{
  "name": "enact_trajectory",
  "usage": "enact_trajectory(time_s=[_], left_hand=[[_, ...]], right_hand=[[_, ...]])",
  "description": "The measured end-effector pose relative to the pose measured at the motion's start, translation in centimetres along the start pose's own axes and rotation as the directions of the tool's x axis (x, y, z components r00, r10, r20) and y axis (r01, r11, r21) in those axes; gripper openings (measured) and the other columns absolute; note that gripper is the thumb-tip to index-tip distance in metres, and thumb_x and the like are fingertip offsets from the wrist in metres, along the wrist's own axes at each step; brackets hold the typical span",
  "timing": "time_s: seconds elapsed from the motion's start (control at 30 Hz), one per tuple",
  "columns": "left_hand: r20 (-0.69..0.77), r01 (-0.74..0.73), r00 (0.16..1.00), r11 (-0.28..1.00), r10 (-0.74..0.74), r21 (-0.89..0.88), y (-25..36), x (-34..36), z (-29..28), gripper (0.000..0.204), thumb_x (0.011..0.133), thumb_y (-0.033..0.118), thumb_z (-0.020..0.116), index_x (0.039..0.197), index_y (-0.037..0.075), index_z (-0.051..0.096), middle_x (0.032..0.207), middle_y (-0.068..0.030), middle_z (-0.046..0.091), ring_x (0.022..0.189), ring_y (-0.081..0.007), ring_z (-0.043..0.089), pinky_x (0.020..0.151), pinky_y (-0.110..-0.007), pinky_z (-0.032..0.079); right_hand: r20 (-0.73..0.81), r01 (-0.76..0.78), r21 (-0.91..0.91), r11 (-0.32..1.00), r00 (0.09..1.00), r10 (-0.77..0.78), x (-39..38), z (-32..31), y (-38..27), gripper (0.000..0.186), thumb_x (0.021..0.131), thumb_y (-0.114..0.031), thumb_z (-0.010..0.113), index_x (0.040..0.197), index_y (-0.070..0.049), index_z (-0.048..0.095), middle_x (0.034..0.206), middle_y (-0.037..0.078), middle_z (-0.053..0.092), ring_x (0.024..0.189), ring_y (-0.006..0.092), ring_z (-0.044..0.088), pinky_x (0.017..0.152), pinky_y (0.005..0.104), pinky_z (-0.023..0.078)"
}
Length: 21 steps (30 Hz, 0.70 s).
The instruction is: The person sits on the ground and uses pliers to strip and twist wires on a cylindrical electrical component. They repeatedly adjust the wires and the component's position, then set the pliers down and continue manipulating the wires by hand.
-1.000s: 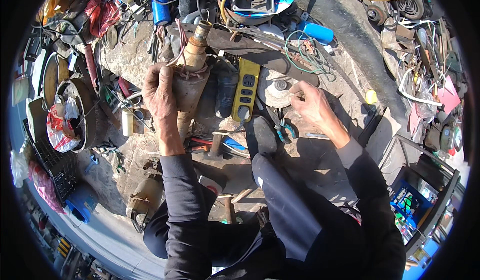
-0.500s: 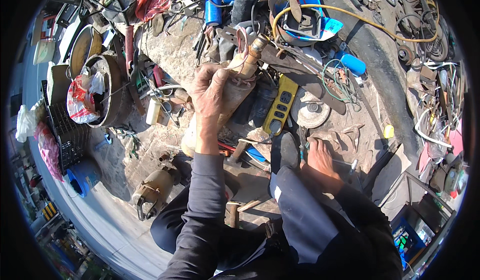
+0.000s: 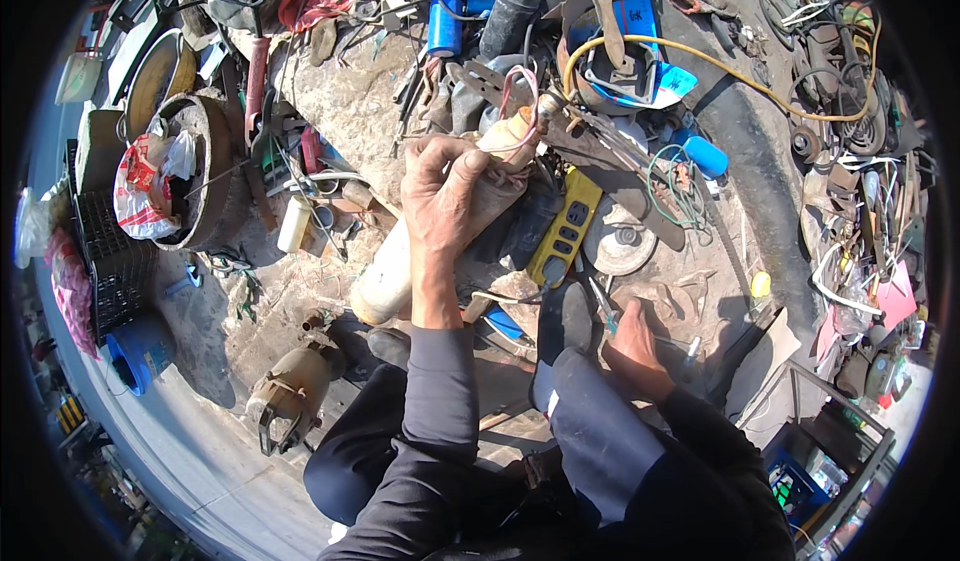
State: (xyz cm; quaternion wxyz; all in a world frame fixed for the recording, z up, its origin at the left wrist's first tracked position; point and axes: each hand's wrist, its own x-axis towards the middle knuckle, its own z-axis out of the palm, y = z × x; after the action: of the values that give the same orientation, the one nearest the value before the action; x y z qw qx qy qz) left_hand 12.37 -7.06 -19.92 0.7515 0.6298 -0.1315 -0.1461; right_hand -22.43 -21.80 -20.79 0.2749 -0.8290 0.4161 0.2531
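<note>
My left hand (image 3: 440, 189) is closed, with thumb and forefinger pinching a thin wire (image 3: 521, 73) of pinkish colour. The wire loops over the narrow neck of a long, dirty, pale cylindrical body (image 3: 385, 279). A beige fitting (image 3: 508, 137) with a metal end tops that cylinder, which leans up from lower left to upper right behind my left wrist. Low beside my right knee, my right hand (image 3: 634, 349) is closed around a small pliers-like tool (image 3: 603, 299) with slim metal jaws and teal on its handle. Its fingers are partly hidden.
Between the hands lies a yellow power strip (image 3: 566, 227), beside a grey disc (image 3: 619, 236). A round drum (image 3: 214, 176) with a red-and-white bag stands left. A second motor-like body (image 3: 292, 393) lies lower left. A yellow cable (image 3: 745, 71) crosses the upper right among scrap parts.
My right hand has turned and drawn slightly down, and the tool's jaws now show beyond its fingers. My left hand still pinches the wire. The whole view has shifted a little.
</note>
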Motion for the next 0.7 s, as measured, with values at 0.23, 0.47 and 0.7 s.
enact_trajectory(time_s=[0.23,0.47,0.7], left_hand=[[-0.032,-0.044,0.998,0.997,0.047,0.069,0.9,-0.2,0.4,0.016,0.094,0.02,0.083,0.092,0.005,0.076,0.099,-0.0029,0.069,0.107,-0.0188,0.053,0.099,-0.035,0.045],[-0.022,-0.078,0.996,0.987,0.082,0.137,1.2,-0.1,0.3,0.018,0.094,0.022,0.083,0.093,0.006,0.077,0.095,-0.0023,0.071,0.108,-0.0214,0.053,0.1,-0.037,0.043],[-0.013,-0.03,0.999,0.996,0.031,0.084,1.1,-0.2,0.3,0.019,0.094,0.024,0.082,0.092,0.006,0.076,0.093,-0.0009,0.072,0.106,-0.0208,0.051,0.1,-0.037,0.042]], right_hand=[[0.063,0.065,0.579,0.813,0.99,-0.123,-0.8,-9.9,-5.3,0.028,0.087,-0.009,0.069,0.113,0.003,0.072,0.086,0.01,0.072,0.081,0.0166,0.064,0.077,0.0351,0.052],[0.41,-0.116,0.567,0.815,0.898,-0.158,1.2,-18.5,-13.7,0.04,0.1,-0.035,0.077,0.12,-0.001,0.073,0.09,0.0,0.069,0.079,0.0068,0.059,0.064,0.0276,0.049],[0.729,-0.199,0.52,0.831,0.61,-0.31,6.8,-19.4,-18.3,0.035,0.106,-0.025,0.069,0.118,0.008,0.068,0.101,0.013,0.076,0.063,0.009,0.058,0.043,0.0212,0.037]])
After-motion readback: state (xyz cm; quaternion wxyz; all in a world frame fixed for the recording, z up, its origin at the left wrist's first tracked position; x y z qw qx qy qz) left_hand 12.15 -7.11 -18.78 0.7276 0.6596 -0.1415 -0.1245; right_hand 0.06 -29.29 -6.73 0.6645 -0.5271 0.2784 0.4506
